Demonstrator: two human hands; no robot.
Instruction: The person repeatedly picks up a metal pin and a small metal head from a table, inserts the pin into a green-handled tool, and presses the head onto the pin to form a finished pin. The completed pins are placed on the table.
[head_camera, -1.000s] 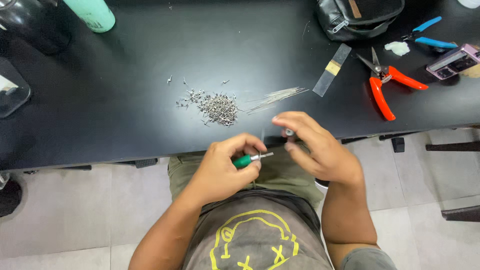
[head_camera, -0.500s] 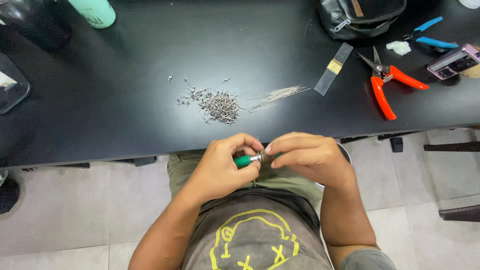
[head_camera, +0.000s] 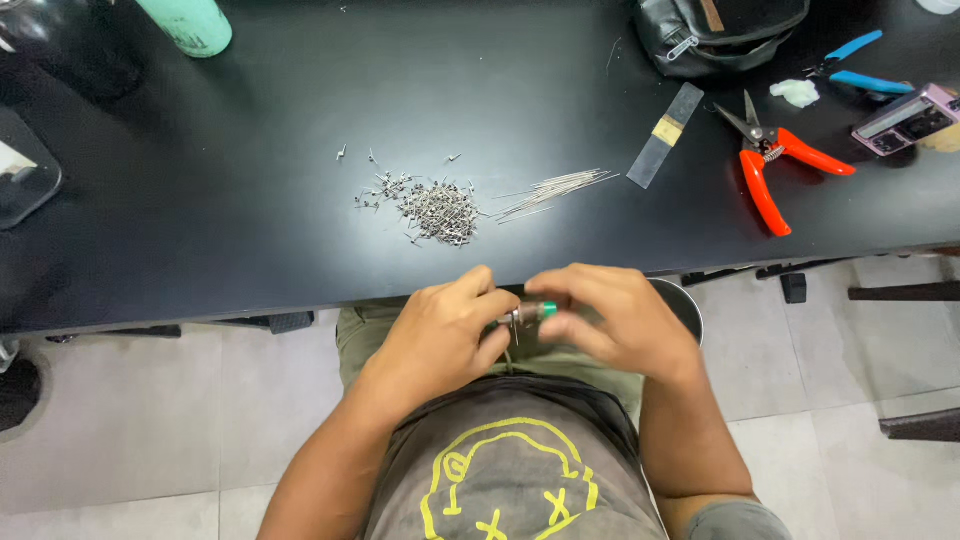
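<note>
Both hands meet just off the near edge of the black bench (head_camera: 250, 200), over the person's lap. The left hand (head_camera: 440, 335) is curled, its thumb and fingers pinching the metal end of a small green-handled tool (head_camera: 530, 313), which lies roughly level between the two hands. The right hand (head_camera: 615, 320) is cupped over the green end of that tool, fingers bent and close together; whether it truly grips the handle or only covers it cannot be told, since the fingers are slightly blurred. On the bench, near its near edge and just beyond the hands, lies a heap of small metal parts (head_camera: 440, 208), with a few strays scattered to its left. Just right of the heap sits a bundle of thin metal pins (head_camera: 555, 188), fanned out and pointing toward the far right. Further right lies a dark flat strip with a yellow band (head_camera: 665, 135), then orange-handled snips (head_camera: 770, 165), shut and pointing toward the far edge. Near the right end of the bench are blue-handled pliers (head_camera: 850, 62), a white wad (head_camera: 795, 92) and a small pinkish device (head_camera: 905, 118). A black pouch (head_camera: 715, 30) rests at the far edge, and a mint-green bottle (head_camera: 190, 22) stands toward the far left corner.
</note>
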